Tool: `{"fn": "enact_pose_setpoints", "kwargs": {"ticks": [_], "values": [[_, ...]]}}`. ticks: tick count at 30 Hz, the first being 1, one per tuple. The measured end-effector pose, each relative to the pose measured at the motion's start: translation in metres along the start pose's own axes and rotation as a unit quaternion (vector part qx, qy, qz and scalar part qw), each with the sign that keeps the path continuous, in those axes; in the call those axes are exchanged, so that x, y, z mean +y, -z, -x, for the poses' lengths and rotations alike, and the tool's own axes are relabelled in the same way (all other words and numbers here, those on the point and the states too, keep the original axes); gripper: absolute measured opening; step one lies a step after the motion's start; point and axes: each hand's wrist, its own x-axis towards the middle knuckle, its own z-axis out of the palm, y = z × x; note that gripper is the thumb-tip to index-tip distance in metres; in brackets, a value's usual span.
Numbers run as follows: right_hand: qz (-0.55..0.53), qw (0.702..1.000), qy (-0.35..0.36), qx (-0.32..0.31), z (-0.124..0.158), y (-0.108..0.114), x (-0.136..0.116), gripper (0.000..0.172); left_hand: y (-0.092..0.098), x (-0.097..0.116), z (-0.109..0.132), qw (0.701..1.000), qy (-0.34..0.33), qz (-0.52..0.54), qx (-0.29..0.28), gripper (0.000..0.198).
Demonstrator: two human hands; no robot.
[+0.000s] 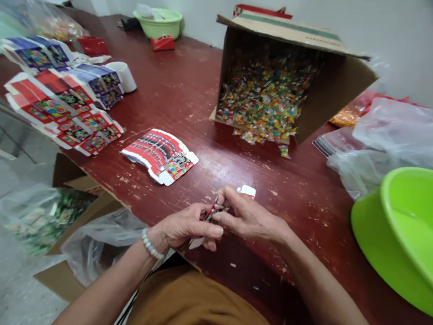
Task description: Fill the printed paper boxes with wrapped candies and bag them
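My left hand (186,228) and my right hand (249,215) meet at the near edge of the dark red table (180,95). Together they pinch a small red and white printed carton (216,209), partly hidden by the fingers. A white flap of it shows past my right fingers. My left wrist wears a white bead bracelet. A flat red and white carton blank (161,154) lies just beyond my hands.
A cardboard box (288,75) lies on its side, spilling small colourful wrapped sweets (266,100). Stacks of flat printed cartons (63,100) sit far left. Green basins (417,246) stand at right, plastic bags (392,137) behind them. A white cup (125,75) and another green bowl (159,23) are farther back.
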Motion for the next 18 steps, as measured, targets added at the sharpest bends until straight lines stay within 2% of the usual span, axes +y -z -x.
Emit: {"fn": "enact_pose_setpoints", "kwargs": {"ticks": [2,3,5,7,8,10,12,15,18], "values": [[0.011,1.0,-0.008,0.006,-0.002,0.001,0.003,0.013,-0.006,0.003,-0.003,0.999,-0.014,-0.01,0.045,0.032],[-0.005,0.999,-0.014,0.032,-0.003,0.001,0.004,0.014,-0.009,0.006,-0.005,0.997,-0.026,-0.011,0.077,0.029],[-0.04,0.988,-0.037,0.145,-0.007,-0.004,0.007,0.022,-0.014,0.011,-0.008,0.99,-0.052,0.008,0.131,0.028],[-0.075,0.961,-0.071,0.257,-0.011,-0.011,0.01,0.039,-0.017,0.014,-0.011,0.984,-0.077,0.045,0.153,0.032],[-0.109,0.951,-0.089,0.273,-0.012,-0.014,0.011,0.04,-0.018,0.015,-0.013,0.981,-0.086,0.065,0.159,0.034],[-0.208,0.94,-0.112,0.246,-0.016,-0.019,0.013,0.032,-0.019,0.015,-0.017,0.975,-0.1,0.094,0.174,0.036],[-0.257,0.931,-0.097,0.24,-0.018,-0.021,0.014,0.03,-0.018,0.013,-0.021,0.97,-0.117,0.093,0.191,0.036],[-0.164,0.93,-0.056,0.323,-0.02,-0.018,0.017,0.029,-0.017,0.01,-0.025,0.955,-0.172,0.028,0.241,0.035],[-0.143,0.935,-0.082,0.315,-0.021,-0.017,0.022,0.026,-0.018,0.006,-0.025,0.92,-0.228,-0.006,0.32,0.05]]}}
